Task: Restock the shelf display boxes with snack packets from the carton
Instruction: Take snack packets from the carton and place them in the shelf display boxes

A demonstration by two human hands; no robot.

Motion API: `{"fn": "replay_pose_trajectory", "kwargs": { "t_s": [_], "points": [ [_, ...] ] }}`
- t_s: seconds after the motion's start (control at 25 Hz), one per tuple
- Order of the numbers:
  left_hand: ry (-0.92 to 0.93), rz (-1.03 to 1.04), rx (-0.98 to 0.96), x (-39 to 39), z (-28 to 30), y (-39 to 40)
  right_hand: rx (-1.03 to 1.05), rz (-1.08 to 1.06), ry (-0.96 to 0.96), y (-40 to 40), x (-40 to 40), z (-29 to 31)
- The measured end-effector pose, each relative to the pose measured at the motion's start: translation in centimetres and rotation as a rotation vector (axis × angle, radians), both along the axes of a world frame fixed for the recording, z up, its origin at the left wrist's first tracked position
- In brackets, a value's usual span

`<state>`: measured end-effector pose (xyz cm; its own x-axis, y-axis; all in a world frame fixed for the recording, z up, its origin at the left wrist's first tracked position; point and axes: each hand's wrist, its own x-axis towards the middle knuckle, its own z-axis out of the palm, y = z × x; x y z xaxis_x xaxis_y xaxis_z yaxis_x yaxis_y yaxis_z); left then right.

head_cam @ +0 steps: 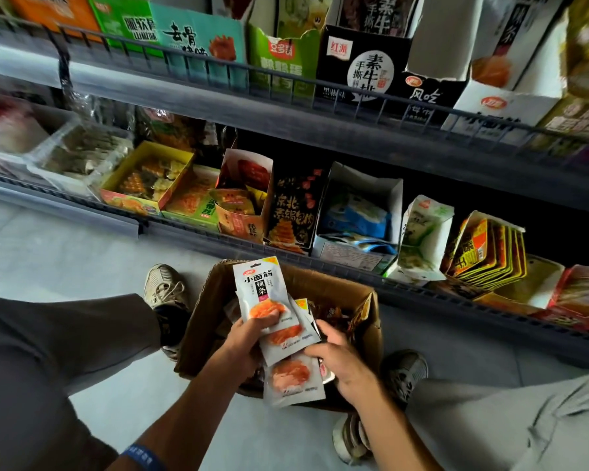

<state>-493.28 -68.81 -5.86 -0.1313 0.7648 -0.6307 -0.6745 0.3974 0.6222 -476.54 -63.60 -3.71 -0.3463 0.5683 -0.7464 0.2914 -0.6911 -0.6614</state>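
Observation:
A brown cardboard carton (364,338) stands open on the floor between my feet, with dark and orange snack packets inside. My left hand (249,338) grips a fanned stack of white snack packets (261,290) with an orange picture, held above the carton. My right hand (340,360) pinches the right edge of the lower packets (295,379) in that stack. Above the carton, the lower shelf carries open display boxes, among them a white box with blue packets (357,212). A white box with the same orange picture (490,96) stands on the upper shelf at the right.
The grey lower shelf rail (184,229) runs just beyond the carton. Further display boxes line it: a yellow one (143,178), a black one (295,212), a green-white one (422,232). My shoes (165,287) flank the carton on a pale floor.

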Motion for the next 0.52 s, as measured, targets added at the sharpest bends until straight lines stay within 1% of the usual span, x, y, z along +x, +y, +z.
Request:
{"fn": "replay_pose_trajectory", "kwargs": {
  "t_s": [0.08, 0.16, 0.32, 0.44, 0.52],
  "points": [
    [-0.047, -0.002, -0.014, 0.0, 0.2, 0.3, -0.082, -0.156, 0.099, 0.7, 0.1, -0.2],
    [-0.018, 0.02, -0.047, 0.4, 0.0, 0.7, -0.096, -0.267, 0.11, 0.6, -0.3, -0.6],
    [0.041, 0.143, -0.103, 1.3, -0.4, 1.2, 0.057, -0.477, -0.135, -0.2, -1.7, -0.6],
    [0.039, 0.205, -0.089, 1.6, 0.1, 1.7, 0.066, -0.653, -0.19, 0.0, -2.1, -0.3],
    [0.058, 0.233, -0.081, 1.4, 0.4, 2.1, 0.123, -0.711, -0.247, 0.4, -2.1, 0.3]
  ]
}}
